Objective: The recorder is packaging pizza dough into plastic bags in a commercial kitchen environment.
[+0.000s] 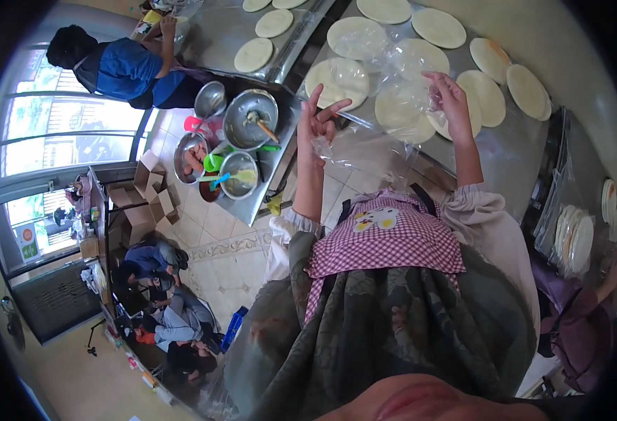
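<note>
A clear plastic bag or sheet (372, 149) stretches between my two hands at the near edge of the metal table. My left hand (317, 128) has two fingers stretched apart, while its other fingers curl at the plastic's left side. Over the flatbreads, my right hand (450, 102) is bent with its fingertips closed on crinkled plastic. Round pale flatbreads lie beneath and beyond the hands, among them one flatbread (336, 83) by my left fingers and another flatbread (482, 98) beside my right hand. Clear film (393, 59) covers part of several.
Left of me, a metal stand (270, 172) bears steel bowls, including a large bowl (242, 130) with a wooden-handled tool. A person in blue (129, 67) works at another table. Stacked bagged flatbreads (574, 238) and a person in purple (579, 316) are at right. Cardboard boxes (150, 193) stand on the floor.
</note>
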Motion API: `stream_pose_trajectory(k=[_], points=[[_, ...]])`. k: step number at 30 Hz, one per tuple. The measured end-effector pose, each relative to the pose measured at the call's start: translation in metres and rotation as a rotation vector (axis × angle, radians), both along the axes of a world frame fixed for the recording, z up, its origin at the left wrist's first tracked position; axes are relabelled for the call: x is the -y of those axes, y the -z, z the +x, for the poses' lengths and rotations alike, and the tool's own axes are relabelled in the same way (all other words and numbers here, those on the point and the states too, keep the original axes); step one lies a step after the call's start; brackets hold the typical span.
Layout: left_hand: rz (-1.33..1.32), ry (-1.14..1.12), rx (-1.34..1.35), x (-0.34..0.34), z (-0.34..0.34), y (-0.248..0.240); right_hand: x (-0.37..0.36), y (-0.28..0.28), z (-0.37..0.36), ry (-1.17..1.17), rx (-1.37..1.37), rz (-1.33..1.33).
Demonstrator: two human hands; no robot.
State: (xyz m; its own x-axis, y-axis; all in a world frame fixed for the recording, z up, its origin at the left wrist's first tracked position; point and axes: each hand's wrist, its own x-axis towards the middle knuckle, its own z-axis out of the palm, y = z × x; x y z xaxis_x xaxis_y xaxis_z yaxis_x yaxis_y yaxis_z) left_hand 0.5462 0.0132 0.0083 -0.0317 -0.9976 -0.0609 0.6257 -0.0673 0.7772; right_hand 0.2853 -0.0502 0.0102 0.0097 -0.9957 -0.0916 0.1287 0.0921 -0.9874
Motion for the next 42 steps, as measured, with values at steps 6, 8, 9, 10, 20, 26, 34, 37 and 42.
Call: stream_pose_trajectory(k=[6, 8, 9, 10, 20, 26, 34, 37, 42], points=[[0.017, 0.053, 0.272, 0.068, 0.02, 0.003, 0.065, -0.004, 0.017, 0.145, 0.02, 0.141], [0.023, 0.12, 0.328, 0.092, 0.033, 0.01, 0.075, 0.009, 0.02, 0.221, 0.036, 0.163], [0.017, 0.174, 0.324, 0.104, 0.038, 0.009, 0.081, 0.016, 0.018, 0.328, 0.06, 0.164], [-0.007, 0.231, 0.393, 0.115, 0.042, 0.007, 0.09, 0.02, 0.011, 0.423, 0.081, 0.157], [-0.372, 0.607, 0.703, 0.212, -0.003, -0.002, 0.062, 0.013, -0.042, 0.619, 0.356, 0.153], [-0.062, 0.753, 0.475, 0.205, -0.122, 0.002, 0.037, 0.028, -0.022, 0.213, 0.681, 0.197], [-0.263, 0.735, 0.538, 0.185, -0.165, -0.013, -0.006, 0.016, -0.091, 0.78, 0.194, 0.238], [-0.398, 0.651, 0.557, 0.179, -0.185, -0.004, -0.017, -0.016, -0.119, 0.653, 0.064, -0.023], [-0.486, 0.683, 0.598, 0.17, -0.22, 0.001, -0.004, -0.032, -0.166, 0.704, -0.146, -0.026]])
